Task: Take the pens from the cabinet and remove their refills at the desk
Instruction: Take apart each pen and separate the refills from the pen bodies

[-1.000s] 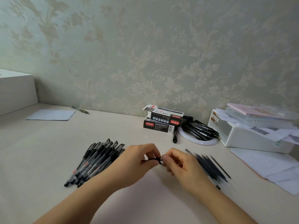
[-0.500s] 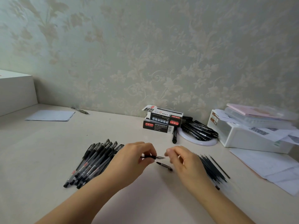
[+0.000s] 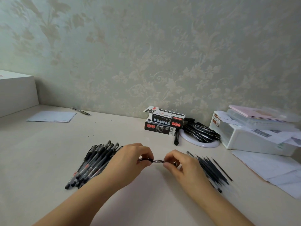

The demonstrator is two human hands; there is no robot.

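A white box (image 3: 16, 92) is standing at the far left edge of the desk (image 3: 48, 152), with a paper sheet (image 3: 52, 116) lying in front of it and a lone pen (image 3: 81, 111) lying just beyond the sheet, near the wall.

A pile of pens (image 3: 92, 163) is lying left of centre, tips pointing toward the viewer; the left forearm is crossing over its near end.

The left hand (image 3: 128, 162) is hovering just above the desk at centre, thumb and forefinger pinching a dark pen barrel (image 3: 145, 159) held level. The right hand (image 3: 182, 165) is meeting it from the other side, fingertips pinching the metal tip (image 3: 158, 161) that is sticking out of the barrel; whether this is the nose cone or the refill point itself cannot be told, as it is small and slightly blurred. The other fingers of both hands are curling inward.

Behind the hands, two pen cartons (image 3: 164, 122) are sitting stacked near the wall. Right of them, more black pens (image 3: 200, 131) are resting on a white ring (image 3: 202, 143).

A row of thin refills (image 3: 211, 170) is lying just right of the right hand. A white bin (image 3: 254, 141) and loose papers (image 3: 273, 168) are occupying the far right.
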